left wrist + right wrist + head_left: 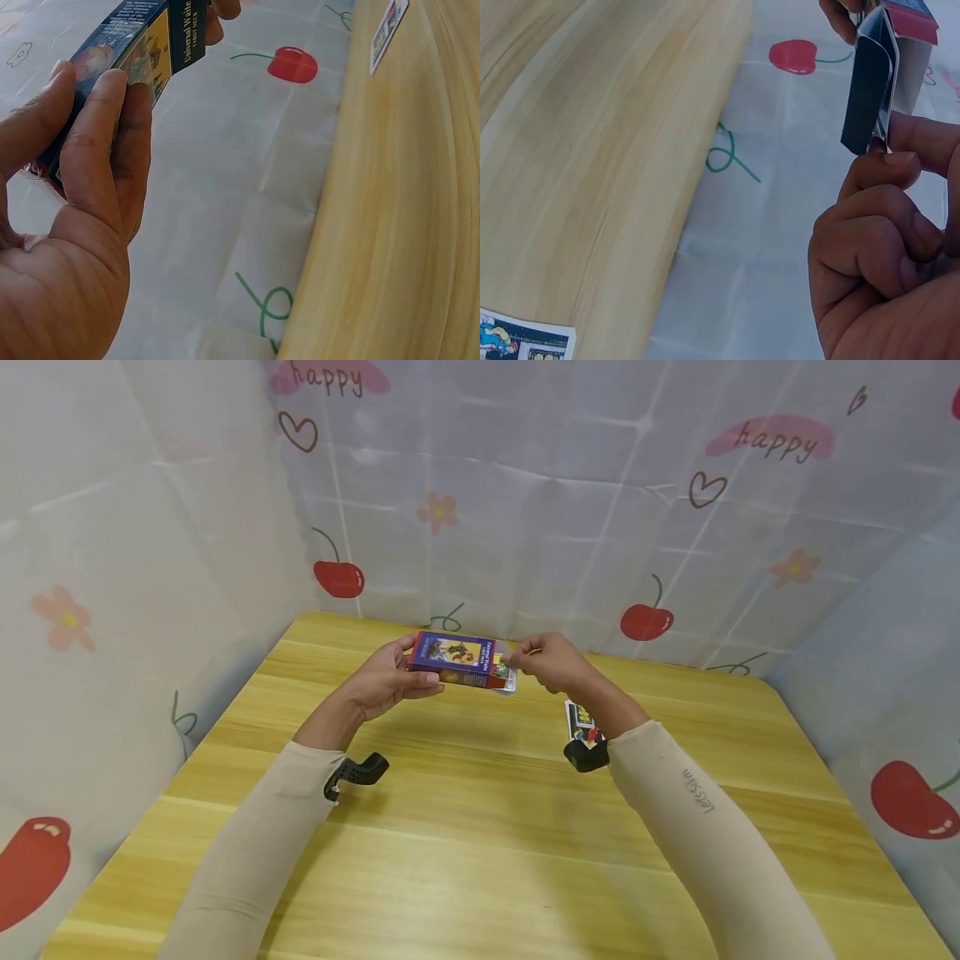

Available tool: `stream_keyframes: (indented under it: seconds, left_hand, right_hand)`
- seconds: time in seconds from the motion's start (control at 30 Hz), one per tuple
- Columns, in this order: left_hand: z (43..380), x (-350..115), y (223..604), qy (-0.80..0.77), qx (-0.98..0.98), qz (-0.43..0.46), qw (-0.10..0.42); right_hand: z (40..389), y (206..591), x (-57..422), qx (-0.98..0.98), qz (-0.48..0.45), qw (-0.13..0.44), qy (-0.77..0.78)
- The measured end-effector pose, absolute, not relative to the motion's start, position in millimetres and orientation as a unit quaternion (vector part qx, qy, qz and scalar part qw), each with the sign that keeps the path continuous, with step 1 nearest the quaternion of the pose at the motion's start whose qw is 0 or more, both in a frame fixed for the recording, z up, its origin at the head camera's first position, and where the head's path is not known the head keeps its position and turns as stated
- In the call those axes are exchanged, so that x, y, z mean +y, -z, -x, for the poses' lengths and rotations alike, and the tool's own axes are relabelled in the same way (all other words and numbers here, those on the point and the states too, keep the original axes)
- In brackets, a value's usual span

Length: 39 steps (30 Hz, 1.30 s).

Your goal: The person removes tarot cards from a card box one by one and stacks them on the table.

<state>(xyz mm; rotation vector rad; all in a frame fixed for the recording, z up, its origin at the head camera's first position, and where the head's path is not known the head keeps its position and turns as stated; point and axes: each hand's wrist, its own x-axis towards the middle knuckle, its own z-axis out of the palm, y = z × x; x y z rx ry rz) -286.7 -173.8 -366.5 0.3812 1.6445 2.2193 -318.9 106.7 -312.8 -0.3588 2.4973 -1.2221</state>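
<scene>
My left hand [386, 681] grips a blue and red tarot card box [453, 653] by its left end, thumb on the near side. The box lies level above the far part of the table, picture face up, with "Universal Waite" printed on it. At its right end, my right hand [553, 662] pinches the end flap [870, 86] between thumb and index finger, the other fingers curled in. That end stands open, with white inner walls showing. A colourful, pale-edged piece [502, 667] shows at the opening in the head view.
A picture card [581, 724] lies on the wooden table [450, 843], below the right wrist and partly hidden by the black wrist camera [587, 756]. Behind the table's far edge hangs a white curtain [510, 552] printed with cherries and flowers.
</scene>
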Motion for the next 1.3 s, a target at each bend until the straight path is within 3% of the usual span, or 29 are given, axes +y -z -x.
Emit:
stream_keyframes:
  seconds: [0.47, 1.3]
  left_hand:
    - [288, -173, 367, -0.78, 0.587, -0.131, 0.176]
    - [288, -174, 367, -0.781, 0.584, -0.132, 0.178]
  right_hand:
    - [320, 314, 123, 0.851, 0.108, 0.216, 0.466]
    - [322, 318, 138, 0.842, 0.127, 0.221, 0.475]
